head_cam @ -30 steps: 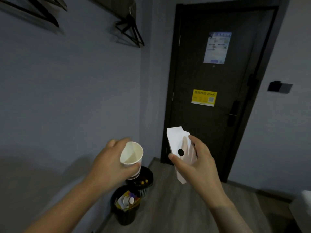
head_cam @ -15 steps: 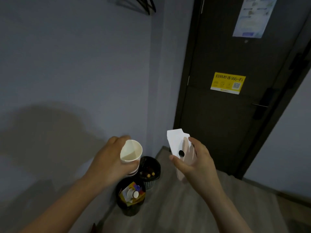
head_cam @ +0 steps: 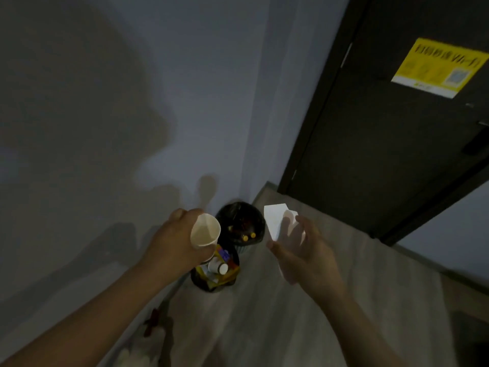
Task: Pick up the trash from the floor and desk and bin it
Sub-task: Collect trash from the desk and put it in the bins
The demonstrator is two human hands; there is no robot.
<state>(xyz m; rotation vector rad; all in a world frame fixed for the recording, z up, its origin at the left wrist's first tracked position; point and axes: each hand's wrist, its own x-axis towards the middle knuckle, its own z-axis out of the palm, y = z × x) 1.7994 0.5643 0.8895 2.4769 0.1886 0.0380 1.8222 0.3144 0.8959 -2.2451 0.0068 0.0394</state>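
A paper cup is being gripped by the left hand, its fingers curled round the cup's side and its open mouth tilted up. A white sheet of paper is being pinched by the right hand between the thumb and the loosely spread fingers behind it. Both are being held in the air over the floor. The cup is being held right over the nearer bin, which is packed with wrappers. A second black bin is standing just behind it, by the wall, near a dark door.
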